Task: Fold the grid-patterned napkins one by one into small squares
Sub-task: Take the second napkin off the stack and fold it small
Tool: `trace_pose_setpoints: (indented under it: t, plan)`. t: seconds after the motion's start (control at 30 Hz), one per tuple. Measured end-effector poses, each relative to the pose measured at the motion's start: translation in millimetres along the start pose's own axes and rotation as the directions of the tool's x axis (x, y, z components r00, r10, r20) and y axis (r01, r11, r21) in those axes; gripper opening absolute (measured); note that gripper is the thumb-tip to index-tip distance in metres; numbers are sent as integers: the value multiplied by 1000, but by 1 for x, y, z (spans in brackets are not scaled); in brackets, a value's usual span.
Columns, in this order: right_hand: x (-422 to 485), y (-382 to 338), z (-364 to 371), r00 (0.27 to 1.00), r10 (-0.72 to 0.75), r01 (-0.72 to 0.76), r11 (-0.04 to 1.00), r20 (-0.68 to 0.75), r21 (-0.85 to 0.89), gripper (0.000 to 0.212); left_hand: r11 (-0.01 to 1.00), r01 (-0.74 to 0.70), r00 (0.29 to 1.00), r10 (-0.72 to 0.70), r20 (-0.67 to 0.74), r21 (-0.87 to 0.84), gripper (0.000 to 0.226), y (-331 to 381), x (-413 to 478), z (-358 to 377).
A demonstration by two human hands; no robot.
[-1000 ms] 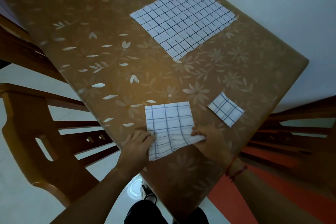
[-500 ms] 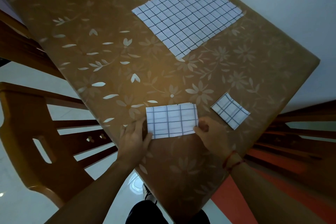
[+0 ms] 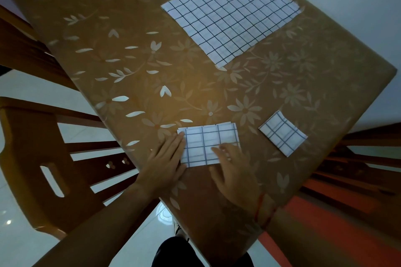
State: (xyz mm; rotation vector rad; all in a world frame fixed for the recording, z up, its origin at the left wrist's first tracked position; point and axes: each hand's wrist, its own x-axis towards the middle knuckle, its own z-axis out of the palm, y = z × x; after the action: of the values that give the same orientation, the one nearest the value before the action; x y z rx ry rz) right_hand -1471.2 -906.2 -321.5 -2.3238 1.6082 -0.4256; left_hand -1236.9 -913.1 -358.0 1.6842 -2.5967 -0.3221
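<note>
We see the white, blue-gridded napkin folded into a rectangle [image 3: 206,143] lying near the front edge of the brown flower-print bench [image 3: 130,28]. Left hand [image 3: 167,162]: fingers [image 3: 176,144] straight, flat on its left edge, gripping nothing. Right hand [image 3: 235,169]: fingers [image 3: 221,150] loosely spread, pressing its lower right part, nothing pinched. Small folded grid square [image 3: 282,133] sits to its right, not touching. Large unfolded grid napkin [image 3: 232,11] lies flat at the far side, well apart

You have one view only: the wide-angle camera on your head looks forward and steeply down at the worktop [image 3: 134,34], close above your left hand [image 3: 165,158] and right hand [image 3: 235,169], with a wooden chair [image 3: 28,158] at its left edge.
</note>
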Motion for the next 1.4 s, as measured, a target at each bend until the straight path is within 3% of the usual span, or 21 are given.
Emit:
trace_pose_setpoints:
  t: [0.17, 0.43, 0.9, 1.4]
  plan:
    - [-10, -27, 31, 964, -127, 157, 981, 235, -113, 69, 999, -42, 998, 41, 38, 30, 62, -8, 9, 5]
    - [-8, -39, 46, 928, -90, 149, 979, 360, -141, 75, 996, -49, 998, 47, 35, 73, 62, -11, 16, 9]
    - [-8, -42, 49, 921, -30, 90, 986, 388, -138, 80, 992, -59, 998, 56, 28, 114, 62, -9, 18, 11]
    - [-45, 28, 10, 924, 196, -92, 947, 327, -307, 87, 991, -46, 997, 37, 70, 125, 62, -6, 20, 7]
